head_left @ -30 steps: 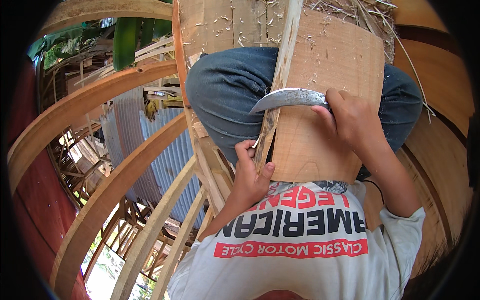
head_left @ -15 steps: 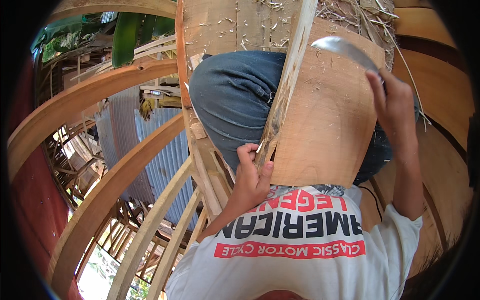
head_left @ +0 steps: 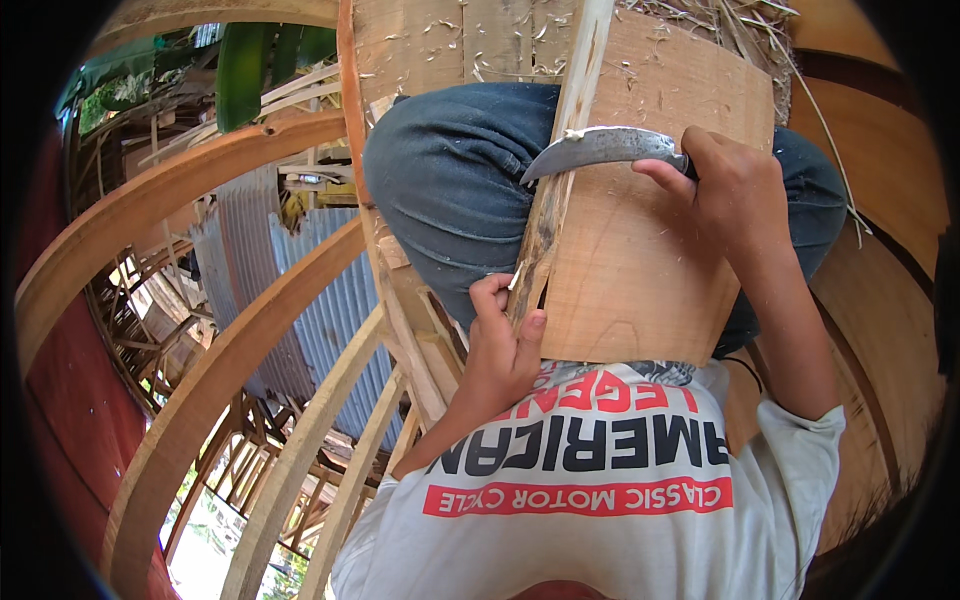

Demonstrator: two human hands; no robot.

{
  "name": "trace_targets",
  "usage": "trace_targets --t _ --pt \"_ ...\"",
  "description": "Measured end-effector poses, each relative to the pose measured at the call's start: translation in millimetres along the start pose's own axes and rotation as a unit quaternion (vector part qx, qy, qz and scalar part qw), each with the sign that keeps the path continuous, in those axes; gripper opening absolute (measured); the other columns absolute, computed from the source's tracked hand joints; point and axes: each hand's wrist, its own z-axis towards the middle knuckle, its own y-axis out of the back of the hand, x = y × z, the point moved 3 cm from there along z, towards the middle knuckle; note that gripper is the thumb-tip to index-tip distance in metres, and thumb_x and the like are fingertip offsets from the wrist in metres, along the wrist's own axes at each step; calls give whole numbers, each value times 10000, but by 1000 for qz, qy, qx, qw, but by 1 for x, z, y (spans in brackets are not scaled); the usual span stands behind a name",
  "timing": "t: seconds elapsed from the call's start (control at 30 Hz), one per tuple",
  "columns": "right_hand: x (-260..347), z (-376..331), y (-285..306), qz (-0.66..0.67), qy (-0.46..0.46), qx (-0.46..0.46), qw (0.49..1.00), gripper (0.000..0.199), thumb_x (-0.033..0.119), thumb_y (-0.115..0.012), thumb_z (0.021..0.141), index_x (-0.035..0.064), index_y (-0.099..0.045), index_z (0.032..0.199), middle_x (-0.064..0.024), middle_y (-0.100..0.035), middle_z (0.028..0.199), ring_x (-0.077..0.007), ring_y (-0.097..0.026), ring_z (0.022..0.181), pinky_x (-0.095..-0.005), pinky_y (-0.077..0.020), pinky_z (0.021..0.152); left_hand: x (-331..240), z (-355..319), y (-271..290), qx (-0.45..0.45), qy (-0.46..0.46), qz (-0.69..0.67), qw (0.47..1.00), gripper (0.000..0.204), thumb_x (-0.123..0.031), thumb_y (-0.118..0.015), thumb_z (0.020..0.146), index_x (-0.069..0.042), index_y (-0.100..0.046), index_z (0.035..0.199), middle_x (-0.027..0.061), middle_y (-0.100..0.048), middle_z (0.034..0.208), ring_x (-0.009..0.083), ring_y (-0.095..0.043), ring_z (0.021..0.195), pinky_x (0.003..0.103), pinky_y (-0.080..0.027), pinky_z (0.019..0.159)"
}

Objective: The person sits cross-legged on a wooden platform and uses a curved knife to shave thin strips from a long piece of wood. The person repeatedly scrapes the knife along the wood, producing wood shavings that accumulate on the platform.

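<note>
My left hand [head_left: 506, 337] is closed around the near end of a long, rough wooden strip [head_left: 566, 187], which runs away from me over my lap. In my right hand [head_left: 735, 190] is the dark handle of a curved knife [head_left: 600, 148]. Its broad metal blade lies across the strip, well beyond my left hand, with a pale shaving on its upper edge. Beneath the strip's right side, a flat wooden board [head_left: 650, 260] rests across my lap. The blade hides a short length of the strip.
Planks [head_left: 420, 50] scattered with shavings lie ahead of my knees. A heap of thin strips and fibres [head_left: 745, 25] sits at the far right. Curved wooden beams [head_left: 230, 385] stand at my left, with corrugated metal sheets [head_left: 330, 300] below. Curved boards [head_left: 865, 320] rise on the right.
My right hand has brought the knife left and slightly down, from above the board onto the strip. The left hand keeps its hold, and the view has shifted slightly.
</note>
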Motion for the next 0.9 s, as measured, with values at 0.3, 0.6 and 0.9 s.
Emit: trace_targets --t 0.3,0.6,0.9 --pt "-150 46 17 33 -268 -71 960 748 672 -491 898 -44 -695 823 -259 -634 694 -411 -666 723 -456 -520 632 -3 -2 5 -4 -2 11 1000 425 -226 -500 994 61 -305 1239 299 -607 1017 345 -641 930 398 -470 827" --pt "15 -28 16 122 -52 27 991 514 499 -702 823 24 -590 663 -159 -586 571 -327 -615 536 -401 -478 512 17 6 7 66 50 -137 987 474 -437 -433 1010 -39 -279 1216 91 -528 890 102 -432 672 240 -369 595" --pt "27 -17 -6 107 6 20 994 540 578 -645 825 56 -633 685 -128 -618 601 -302 -640 558 -376 -498 518 23 7 10 87 52 -185 978 400 -371 -404 1027 -14 -317 1184 89 -543 892 104 -472 688 241 -409 621"
